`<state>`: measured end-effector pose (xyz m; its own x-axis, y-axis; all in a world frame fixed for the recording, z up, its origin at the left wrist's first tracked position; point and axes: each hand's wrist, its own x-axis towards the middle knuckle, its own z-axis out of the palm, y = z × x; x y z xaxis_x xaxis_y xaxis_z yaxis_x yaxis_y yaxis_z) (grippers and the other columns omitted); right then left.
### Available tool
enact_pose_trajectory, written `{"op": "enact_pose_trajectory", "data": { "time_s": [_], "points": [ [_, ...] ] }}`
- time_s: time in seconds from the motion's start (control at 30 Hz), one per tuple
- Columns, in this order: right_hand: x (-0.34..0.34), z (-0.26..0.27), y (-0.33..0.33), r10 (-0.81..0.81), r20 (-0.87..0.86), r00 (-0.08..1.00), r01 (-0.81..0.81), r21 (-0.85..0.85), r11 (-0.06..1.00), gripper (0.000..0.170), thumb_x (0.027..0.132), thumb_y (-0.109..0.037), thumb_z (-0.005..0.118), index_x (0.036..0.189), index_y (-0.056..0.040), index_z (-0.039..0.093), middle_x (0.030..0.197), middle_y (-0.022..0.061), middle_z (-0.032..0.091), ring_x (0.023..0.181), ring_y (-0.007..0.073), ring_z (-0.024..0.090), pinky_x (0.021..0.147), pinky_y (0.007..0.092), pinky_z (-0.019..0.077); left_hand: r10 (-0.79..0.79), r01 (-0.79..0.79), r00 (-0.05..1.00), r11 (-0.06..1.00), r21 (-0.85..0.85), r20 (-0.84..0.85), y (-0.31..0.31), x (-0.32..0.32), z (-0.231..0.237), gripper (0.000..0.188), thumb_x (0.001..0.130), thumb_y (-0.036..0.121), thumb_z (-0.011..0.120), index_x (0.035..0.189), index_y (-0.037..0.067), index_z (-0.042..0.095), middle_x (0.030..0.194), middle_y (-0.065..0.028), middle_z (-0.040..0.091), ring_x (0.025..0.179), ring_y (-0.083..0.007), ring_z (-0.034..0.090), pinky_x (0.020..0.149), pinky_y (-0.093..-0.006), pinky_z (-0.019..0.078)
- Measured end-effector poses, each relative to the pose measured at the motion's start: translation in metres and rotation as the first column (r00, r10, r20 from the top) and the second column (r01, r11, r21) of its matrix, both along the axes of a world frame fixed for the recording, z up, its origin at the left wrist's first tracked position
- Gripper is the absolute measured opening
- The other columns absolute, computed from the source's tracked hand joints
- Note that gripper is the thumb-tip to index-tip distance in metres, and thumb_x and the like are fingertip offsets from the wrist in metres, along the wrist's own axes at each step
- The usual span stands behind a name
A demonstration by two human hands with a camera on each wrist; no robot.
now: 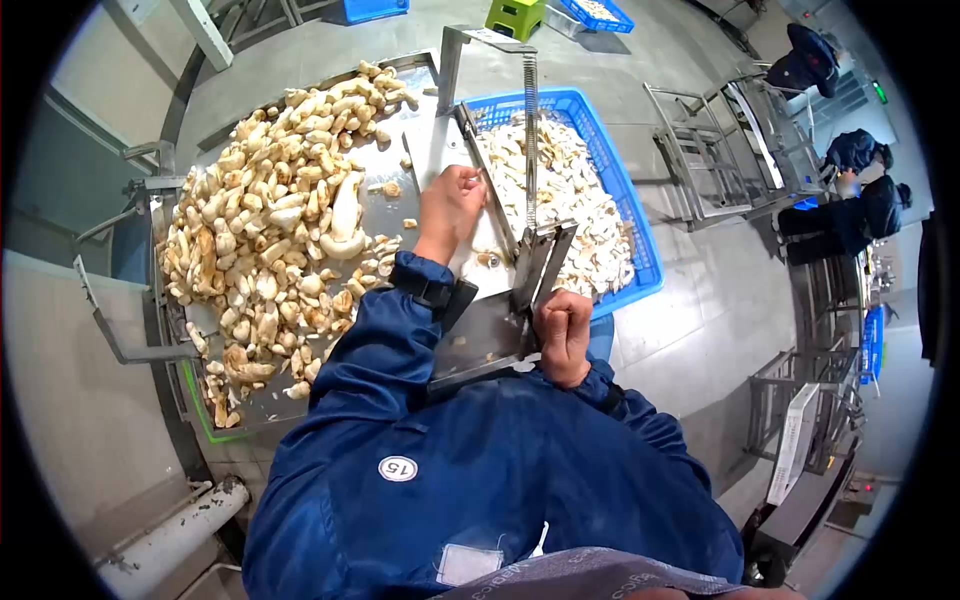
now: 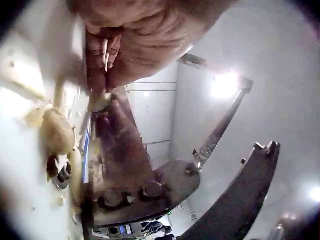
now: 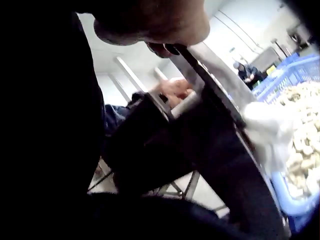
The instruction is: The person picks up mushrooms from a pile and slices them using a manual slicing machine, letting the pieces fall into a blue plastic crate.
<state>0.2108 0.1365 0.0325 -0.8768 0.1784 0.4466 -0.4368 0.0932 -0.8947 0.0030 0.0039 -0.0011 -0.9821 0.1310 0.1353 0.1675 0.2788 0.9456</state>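
Observation:
The left hand (image 1: 452,205), fingers curled, is over the white board (image 1: 428,140) beside the long blade (image 1: 488,185). In the left wrist view its fingertips pinch a pale mushroom piece (image 2: 101,102) against the blade's side; the hand hides most of it. Curled round the end of the metal cutter's lever (image 1: 545,262) is the right hand (image 1: 565,335); the right wrist view shows this hand (image 3: 155,22) at the top of the dark bar (image 3: 215,90). More mushroom pieces (image 2: 57,131) lie on the board near the bolt.
Whole mushrooms (image 1: 290,210) are heaped on the metal table (image 1: 375,165) at the left. Past the blade stands a blue basket (image 1: 625,205) full of sliced pieces (image 1: 575,190). Metal racks (image 1: 700,160) and other people (image 1: 850,200) are farther right.

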Motion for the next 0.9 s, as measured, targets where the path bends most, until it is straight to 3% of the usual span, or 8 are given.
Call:
{"op": "enact_pose_trajectory", "data": {
  "time_s": [0.13,0.23,0.47,0.5,0.6,0.73,0.8,0.9],
  "points": [
    [-0.022,0.096,-0.002,0.117,0.238,0.964,-0.068,-0.203,0.977,0.008,0.102,-0.010,0.045,0.105,-0.0040,0.047,0.078,0.0007,0.048,0.063,0.0066,0.040,0.056,0.0220,0.0356,0.031,-0.029,0.998,0.999,-0.028,0.063,0.001,0.002,-0.005,0.029,0.083,0.015,0.070,0.108,0.001,0.065,0.087,-0.0106,0.071,0.079,-0.0206,0.070,0.072,-0.0299,0.0539],
    [-0.021,0.085,-0.006,0.070,0.186,0.980,-0.032,-0.197,0.980,0.009,0.102,-0.012,0.045,0.106,-0.0036,0.047,0.078,0.0004,0.047,0.063,0.0062,0.040,0.056,0.0211,0.0347,0.028,-0.028,1.000,0.995,-0.096,0.001,0.000,0.003,0.004,0.027,0.084,0.014,0.069,0.108,0.001,0.065,0.086,-0.0104,0.072,0.078,-0.0185,0.070,0.071,-0.0289,0.0541],
    [0.003,-0.024,0.005,0.039,-0.129,0.991,-0.032,0.058,0.998,0.006,0.099,-0.008,0.047,0.101,-0.0034,0.046,0.076,0.0075,0.050,0.065,0.0161,0.046,0.060,0.0294,0.0399,-0.035,-0.001,0.987,0.974,0.227,0.154,0.001,0.002,-0.005,0.034,0.089,0.014,0.063,0.113,-0.009,0.058,0.088,-0.0146,0.070,0.078,-0.0174,0.070,0.068,-0.0261,0.0571],
    [0.002,-0.024,0.004,0.035,-0.141,0.989,-0.028,0.055,0.998,0.006,0.099,-0.008,0.048,0.102,-0.0034,0.046,0.076,0.0081,0.051,0.065,0.0167,0.047,0.060,0.0297,0.0400,-0.074,0.024,0.974,0.974,0.226,0.213,0.001,0.005,0.009,0.036,0.092,0.008,0.061,0.119,-0.014,0.053,0.102,-0.0187,0.066,0.080,-0.0185,0.069,0.071,-0.0264,0.0589],
    [0.000,-0.027,0.005,0.032,-0.169,0.985,-0.019,0.075,0.997,0.009,0.098,-0.006,0.049,0.106,-0.0042,0.046,0.078,0.0090,0.052,0.066,0.0168,0.048,0.060,0.0299,0.0403,-0.172,0.148,0.955,0.982,0.115,0.241,0.001,0.000,0.031,0.045,0.090,0.015,0.064,0.123,-0.013,0.052,0.094,-0.0167,0.068,0.073,-0.0156,0.067,0.061,-0.0253,0.0550],
    [0.001,-0.030,0.004,0.018,-0.163,0.986,-0.006,0.076,0.997,0.009,0.100,-0.008,0.046,0.108,-0.0046,0.047,0.077,0.0068,0.049,0.064,0.0131,0.044,0.058,0.0275,0.0377,-0.028,0.044,0.993,0.989,0.143,-0.113,0.011,-0.008,0.010,0.033,0.087,0.012,0.068,0.111,-0.006,0.054,0.084,-0.0086,0.065,0.066,-0.0124,0.061,0.059,-0.0254,0.0530],
    [-0.001,-0.034,0.002,0.010,-0.188,0.982,-0.006,0.021,1.000,0.008,0.101,-0.008,0.045,0.108,-0.0045,0.046,0.075,0.0066,0.048,0.062,0.0127,0.044,0.057,0.0271,0.0376,-0.123,0.118,0.992,0.930,0.349,-0.008,0.015,0.006,0.040,0.033,0.088,0.011,0.066,0.113,-0.006,0.053,0.091,-0.0100,0.063,0.072,-0.0128,0.061,0.063,-0.0265,0.0557],
    [0.000,-0.035,0.004,0.019,-0.161,0.987,-0.013,0.040,0.999,0.009,0.101,-0.010,0.045,0.108,-0.0043,0.045,0.074,0.0063,0.048,0.060,0.0122,0.044,0.055,0.0265,0.0379,-0.157,0.166,0.986,0.962,0.217,-0.060,0.006,0.008,0.065,0.034,0.089,0.011,0.068,0.119,0.000,0.056,0.096,-0.0071,0.061,0.080,-0.0127,0.061,0.066,-0.0266,0.0588]
  ]
}}
